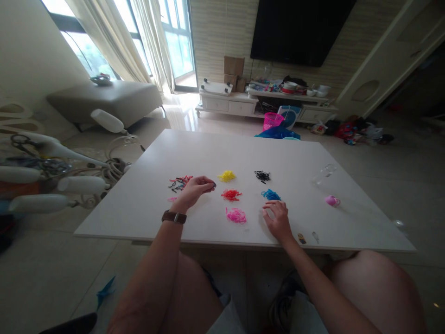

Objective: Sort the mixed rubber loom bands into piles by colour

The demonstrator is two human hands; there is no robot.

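Observation:
Small piles of what look like rubber bands lie on the white table (295, 160). My left hand (196, 189), with a dark watch on the wrist, pinches a small dark band (214, 184) at its fingertips. It hovers between the mixed red and black pile (176, 184), which it partly covers, and the yellow pile (227, 176). A red pile (231, 195) and a pink pile (236, 215) lie in the middle. My right hand (278, 220) has its fingers apart and slightly curled, just in front of the blue pile (271, 195). Behind that is a black pile (262, 176).
On the table's right are a clear plastic bottle (325, 174), a pink lidlike object (332, 201), a small yellow figure (301, 238) and a small clear piece (315, 236). A lamp with white shades (83, 184) stands beyond the left edge.

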